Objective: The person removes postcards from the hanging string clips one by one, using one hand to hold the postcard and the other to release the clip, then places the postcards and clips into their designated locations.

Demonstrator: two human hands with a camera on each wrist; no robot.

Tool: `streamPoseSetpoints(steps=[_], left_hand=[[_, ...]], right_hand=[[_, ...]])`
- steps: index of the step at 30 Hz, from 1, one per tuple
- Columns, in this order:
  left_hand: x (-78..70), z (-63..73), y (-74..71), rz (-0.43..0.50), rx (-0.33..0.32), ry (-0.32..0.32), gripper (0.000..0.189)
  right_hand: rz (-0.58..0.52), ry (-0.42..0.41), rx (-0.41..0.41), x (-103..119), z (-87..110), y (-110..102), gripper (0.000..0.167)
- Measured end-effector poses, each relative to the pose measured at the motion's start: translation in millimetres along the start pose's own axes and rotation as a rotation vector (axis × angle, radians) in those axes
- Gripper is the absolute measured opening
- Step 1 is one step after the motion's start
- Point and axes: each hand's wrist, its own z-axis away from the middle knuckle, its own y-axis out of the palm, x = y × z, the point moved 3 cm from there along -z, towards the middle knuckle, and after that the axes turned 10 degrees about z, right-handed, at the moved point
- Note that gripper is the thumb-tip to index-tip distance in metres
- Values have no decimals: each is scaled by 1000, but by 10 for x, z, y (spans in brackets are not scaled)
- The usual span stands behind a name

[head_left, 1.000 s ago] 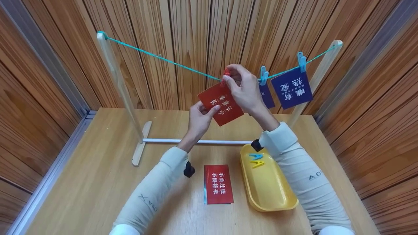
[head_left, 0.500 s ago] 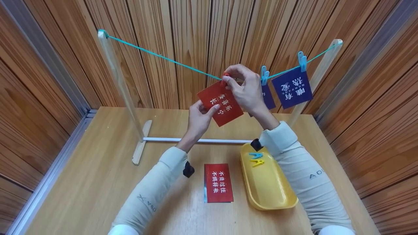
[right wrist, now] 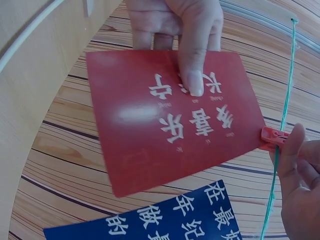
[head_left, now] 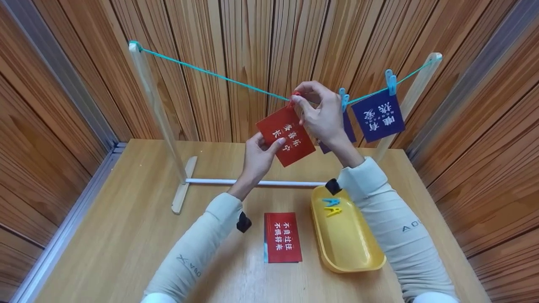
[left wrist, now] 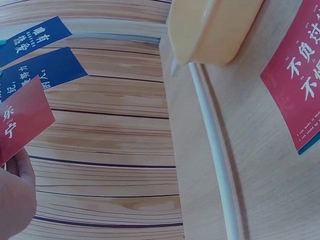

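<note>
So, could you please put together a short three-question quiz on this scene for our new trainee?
1. What does the right grip pinch?
a) a blue card
b) a red peg
c) a wooden post

2. True or false: the left grip holds a red card.

3. How many pegs show lying in the yellow tray, and in which colours?

Key: 1 b; 2 true; 3 two, a blue peg and a yellow peg.
</note>
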Motion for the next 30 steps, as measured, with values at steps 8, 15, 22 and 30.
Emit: streamPoseSetpoints(steps=[8, 15, 22, 30], left_hand=[[45, 24, -56, 16, 9, -6, 43], [100, 90, -113, 4, 16, -62, 45], [137, 149, -190, -51, 6, -77, 43], [151, 214, -247, -44, 6, -110, 43]], right_hand=[[-26, 3, -32, -6, -34, -48, 21], [-67, 20, -92, -45, -9, -85, 23], [-113, -14, -146, -52, 26, -139, 25], [-102, -61, -161, -62, 93, -198, 25]])
